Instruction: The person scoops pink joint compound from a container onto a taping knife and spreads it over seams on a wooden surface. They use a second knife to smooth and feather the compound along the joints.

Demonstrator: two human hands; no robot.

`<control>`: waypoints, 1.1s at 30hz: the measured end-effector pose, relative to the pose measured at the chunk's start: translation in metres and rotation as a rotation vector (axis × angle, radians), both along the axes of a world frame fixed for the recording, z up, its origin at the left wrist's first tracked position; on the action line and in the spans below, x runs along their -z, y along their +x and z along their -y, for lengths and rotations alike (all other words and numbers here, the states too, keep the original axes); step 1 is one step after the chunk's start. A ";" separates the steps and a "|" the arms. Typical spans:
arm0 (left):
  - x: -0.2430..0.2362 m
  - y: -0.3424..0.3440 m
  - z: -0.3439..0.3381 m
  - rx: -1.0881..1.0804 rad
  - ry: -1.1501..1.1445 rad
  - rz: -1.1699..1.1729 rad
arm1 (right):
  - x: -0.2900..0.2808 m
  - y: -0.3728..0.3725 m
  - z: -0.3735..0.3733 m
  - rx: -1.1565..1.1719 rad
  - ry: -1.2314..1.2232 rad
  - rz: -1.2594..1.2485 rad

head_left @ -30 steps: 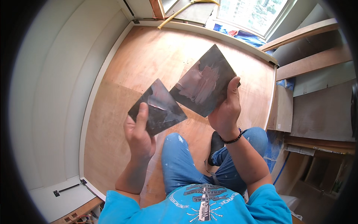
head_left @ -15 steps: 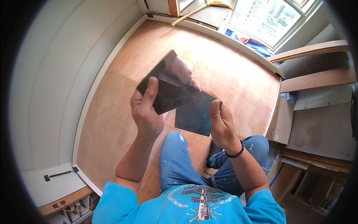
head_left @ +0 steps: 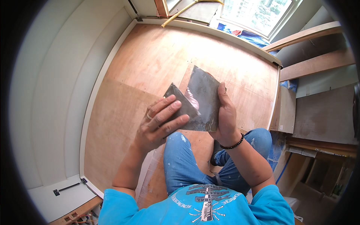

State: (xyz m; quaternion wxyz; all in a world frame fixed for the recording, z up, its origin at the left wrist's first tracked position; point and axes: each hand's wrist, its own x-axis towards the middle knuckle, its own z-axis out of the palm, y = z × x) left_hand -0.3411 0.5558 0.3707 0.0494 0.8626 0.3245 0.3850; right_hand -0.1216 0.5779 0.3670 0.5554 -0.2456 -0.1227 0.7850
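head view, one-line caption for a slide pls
Left hand and right hand press two dark metal blades together above a plywood floor.

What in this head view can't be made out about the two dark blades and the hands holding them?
- Small blade: lower part hidden under the left hand.
- Large blade: right edge hidden by the right hand; handle, if any, not visible.
- Whether the blades touch where they overlap: unclear.
- Pinkish smear on the large blade: too small to identify.
- Dark foot: mostly behind the right forearm.
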 end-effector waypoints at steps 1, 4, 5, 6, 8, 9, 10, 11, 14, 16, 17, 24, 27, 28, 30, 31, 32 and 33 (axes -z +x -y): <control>0.006 -0.008 -0.003 -0.028 -0.003 0.027 | 0.001 0.001 -0.001 0.004 -0.014 0.017; 0.001 -0.032 -0.010 -0.102 0.035 -0.230 | 0.002 0.005 -0.006 0.060 -0.020 0.038; 0.001 -0.037 -0.013 -0.110 0.081 -0.258 | 0.001 0.008 -0.009 0.108 0.013 0.018; 0.002 -0.027 -0.007 -0.176 -0.053 0.154 | 0.000 0.010 -0.011 0.155 0.047 -0.002; 0.001 -0.002 0.012 -0.293 -0.315 0.975 | -0.002 0.012 -0.013 0.235 0.138 0.051; -0.010 -0.006 0.016 -0.238 -0.479 1.134 | -0.002 0.013 -0.014 0.268 0.145 0.064; -0.012 -0.003 0.016 -0.184 -0.561 1.249 | -0.001 0.014 -0.015 0.300 0.152 0.079; -0.016 0.003 0.014 -0.128 -0.634 1.366 | -0.001 0.016 -0.017 0.246 0.149 0.022; -0.014 0.003 -0.012 0.125 -0.949 1.558 | 0.001 0.017 -0.018 -0.173 -0.017 -0.017; -0.010 0.007 -0.029 0.206 -1.124 1.510 | 0.001 -0.010 -0.001 -0.295 -0.126 -0.039; -0.008 0.014 -0.034 0.198 -1.213 1.445 | 0.005 -0.015 0.006 -0.298 -0.108 -0.076; 0.021 -0.010 -0.017 0.060 -1.327 1.198 | 0.006 0.007 -0.011 -0.055 -0.067 0.014; 0.003 -0.010 -0.014 -0.140 -0.899 1.397 | 0.002 0.014 -0.014 0.161 0.060 0.027; 0.002 -0.003 -0.012 -0.220 -0.755 1.381 | 0.003 0.011 -0.011 0.243 0.100 0.026; -0.001 0.025 -0.011 -0.380 -0.451 1.328 | 0.000 0.002 -0.004 0.311 0.106 0.028; 0.000 0.035 -0.012 -0.420 -0.377 1.285 | -0.003 -0.005 -0.001 0.343 0.106 0.022; -0.005 0.047 -0.011 -0.408 -0.369 1.280 | -0.001 -0.007 0.000 0.366 0.106 0.097; -0.009 0.058 -0.009 -0.394 -0.368 1.279 | 0.006 -0.009 0.001 0.394 0.104 0.180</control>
